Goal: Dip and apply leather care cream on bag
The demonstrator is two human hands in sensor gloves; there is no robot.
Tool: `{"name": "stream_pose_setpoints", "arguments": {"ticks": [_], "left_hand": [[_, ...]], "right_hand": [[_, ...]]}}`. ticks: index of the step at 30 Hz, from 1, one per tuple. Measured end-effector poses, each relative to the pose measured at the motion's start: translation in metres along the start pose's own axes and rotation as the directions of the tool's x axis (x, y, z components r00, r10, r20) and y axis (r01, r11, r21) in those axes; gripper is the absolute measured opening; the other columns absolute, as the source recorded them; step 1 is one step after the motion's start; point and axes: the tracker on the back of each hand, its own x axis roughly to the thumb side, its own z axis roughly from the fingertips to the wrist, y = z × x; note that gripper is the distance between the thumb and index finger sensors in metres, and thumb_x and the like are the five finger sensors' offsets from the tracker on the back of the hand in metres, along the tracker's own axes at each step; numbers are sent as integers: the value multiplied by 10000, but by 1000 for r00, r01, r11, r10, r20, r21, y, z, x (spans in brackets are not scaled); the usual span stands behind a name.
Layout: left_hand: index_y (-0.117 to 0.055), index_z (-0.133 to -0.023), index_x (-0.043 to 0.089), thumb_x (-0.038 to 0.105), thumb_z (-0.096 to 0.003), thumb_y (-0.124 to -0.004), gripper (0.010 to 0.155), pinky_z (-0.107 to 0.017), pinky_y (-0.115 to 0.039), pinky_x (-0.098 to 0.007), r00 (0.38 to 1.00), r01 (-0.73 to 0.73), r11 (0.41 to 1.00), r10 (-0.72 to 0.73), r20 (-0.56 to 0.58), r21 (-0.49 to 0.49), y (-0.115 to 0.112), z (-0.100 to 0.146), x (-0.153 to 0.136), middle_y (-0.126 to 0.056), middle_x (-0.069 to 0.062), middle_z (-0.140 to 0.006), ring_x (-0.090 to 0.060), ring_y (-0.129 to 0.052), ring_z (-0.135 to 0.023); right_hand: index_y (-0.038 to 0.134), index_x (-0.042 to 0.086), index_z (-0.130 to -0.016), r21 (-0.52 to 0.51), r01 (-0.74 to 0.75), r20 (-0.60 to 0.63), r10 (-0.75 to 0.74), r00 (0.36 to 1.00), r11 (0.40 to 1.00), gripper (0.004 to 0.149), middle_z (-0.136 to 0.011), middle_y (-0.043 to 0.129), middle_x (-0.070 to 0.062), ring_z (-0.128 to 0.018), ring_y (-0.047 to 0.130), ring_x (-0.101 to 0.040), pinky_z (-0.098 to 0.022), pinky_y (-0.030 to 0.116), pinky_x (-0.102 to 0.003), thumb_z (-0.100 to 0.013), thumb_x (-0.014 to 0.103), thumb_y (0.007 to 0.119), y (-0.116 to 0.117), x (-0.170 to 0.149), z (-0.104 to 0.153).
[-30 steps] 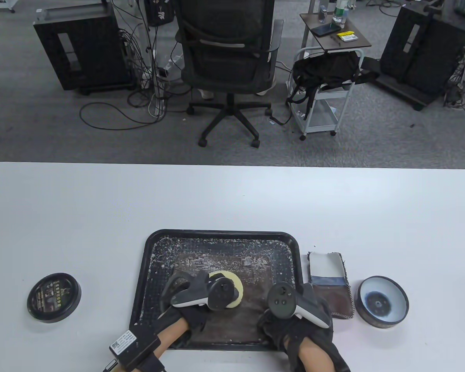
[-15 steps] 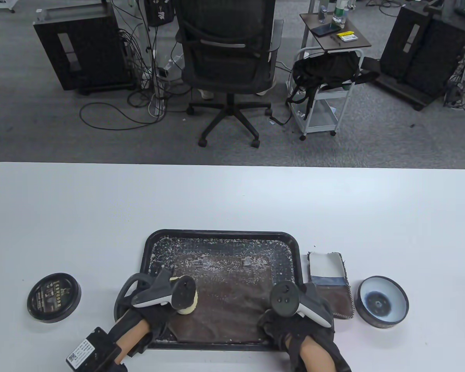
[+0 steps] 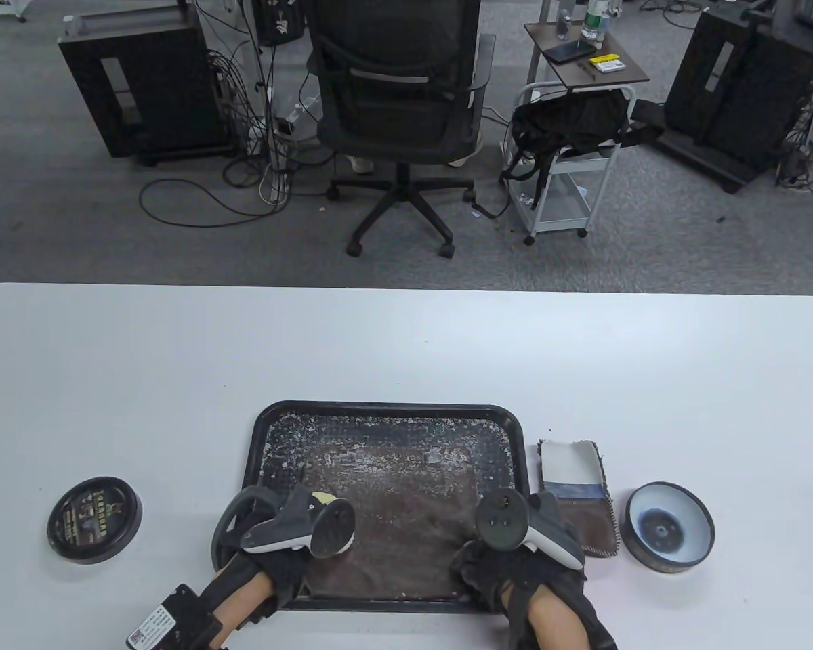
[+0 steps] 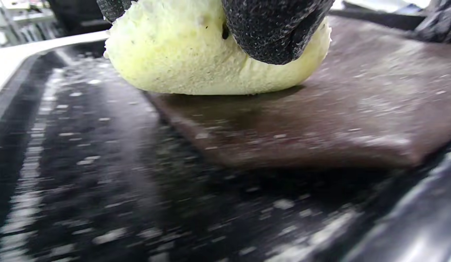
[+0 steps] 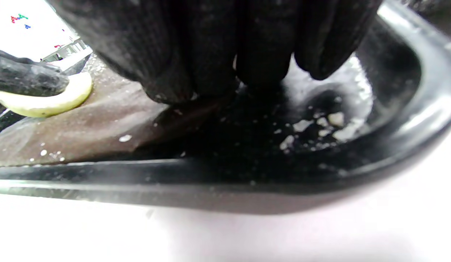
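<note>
Table view: left hand [image 3: 291, 535] works the bag's [image 3: 406, 535] near-left part in the tray [image 3: 386, 412]; right hand [image 3: 522, 542] rests at its near-right edge. Open tin [image 3: 669, 528] stands right, lid [image 3: 93, 520] left.

Left wrist view: fingers [image 4: 276, 32] pinch the sponge [image 4: 196, 65], pressed on leather.

Right wrist view: fingers [image 5: 211, 51], held together, press the bag down.

Application appears underway; the far part looks speckled and unrubbed.

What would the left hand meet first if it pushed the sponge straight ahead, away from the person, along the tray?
The left hand would likely slide the yellow sponge along the brown leather piece, then onto crumb-strewn tray floor, meeting the tray's far rim first. Depth is uncertain.
</note>
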Motion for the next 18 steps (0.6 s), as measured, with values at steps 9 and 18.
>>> {"name": "stream_pose_setpoints", "arguments": {"ticks": [9, 18], "left_hand": [[-693, -914, 392, 336, -378, -807, 551, -703, -671, -395, 995, -30, 997, 23, 97, 71, 1, -23, 43, -707, 103, -993, -186, -719, -943], [-670, -926, 400, 343, -389, -798, 555, -717, -638, -391, 979, -139, 987, 124, 161, 83, 7, -44, 65, -671, 116, -1008, -176, -675, -961]], "right_hand": [[963, 200, -770, 12, -5, 4, 5, 1000, 1000, 421, -835, 886, -43, -799, 830, -334, -559, 778, -523, -389, 321, 831, 0, 0, 0], [971, 203, -755, 46, 9, 11, -9, 1000, 999, 409, -837, 880, -43, -805, 817, -330, -567, 764, -522, -393, 326, 826, -3, -1, -3]]}}
